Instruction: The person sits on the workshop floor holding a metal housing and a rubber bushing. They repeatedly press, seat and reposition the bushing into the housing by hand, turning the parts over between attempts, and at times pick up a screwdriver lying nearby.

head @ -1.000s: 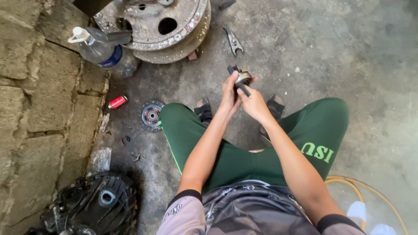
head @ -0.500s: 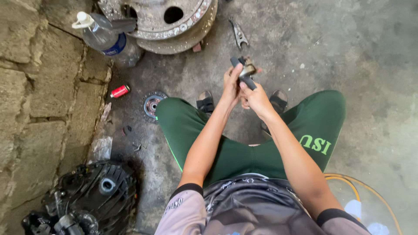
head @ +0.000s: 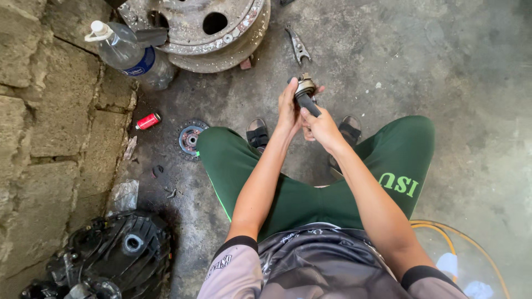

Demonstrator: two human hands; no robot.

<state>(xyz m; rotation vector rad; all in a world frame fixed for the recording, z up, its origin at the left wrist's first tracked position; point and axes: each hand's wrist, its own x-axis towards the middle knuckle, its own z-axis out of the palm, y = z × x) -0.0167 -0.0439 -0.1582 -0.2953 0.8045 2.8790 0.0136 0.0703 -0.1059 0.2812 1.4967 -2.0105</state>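
Held in both hands above the concrete floor, between the knees: a small metal joint part with a round, brass-toned head and a dark stem.

- Left hand: fingers closed around the left side of the part's head, thumb pressed near the top.
- Right hand: fingers clamped on the dark stem just below the head, touching the left hand.
- Part position: raised clear of the floor, head uppermost, stem angled down toward the right hand.

Seated posture, legs in green trousers spread apart, feet in dark sandals flat on the floor.

Surroundings:
- Rusty steel wheel rim lying flat at the top, near a rough block wall on the left.
- Clear plastic bottle with white cap and blue label leaning against the rim.
- Grey metal pliers on the floor just beside the rim — well apart from the hands.
- Small red cylinder near the wall.
- Round metal disc with a toothed edge touching the left knee.
- Black ribbed housing at lower left.
- Yellow hose loop at lower right.
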